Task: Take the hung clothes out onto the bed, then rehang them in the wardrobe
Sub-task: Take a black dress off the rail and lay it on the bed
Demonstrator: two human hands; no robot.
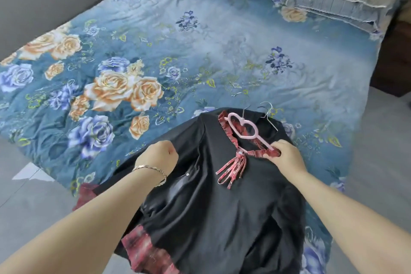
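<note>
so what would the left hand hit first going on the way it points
The left hand would likely run into the black dress it grips, then the red collar; depth is unclear.

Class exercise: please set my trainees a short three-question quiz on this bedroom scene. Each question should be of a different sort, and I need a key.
1. True or false: the left hand grips the fabric of the black garment.
2. The loop of the pink hanger is shaped like: A. a circle B. a heart C. a star
3. Fill in: the end of the pink hanger is held by the ___ hand.

Key
1. True
2. B
3. right: the right hand holds it.
</note>
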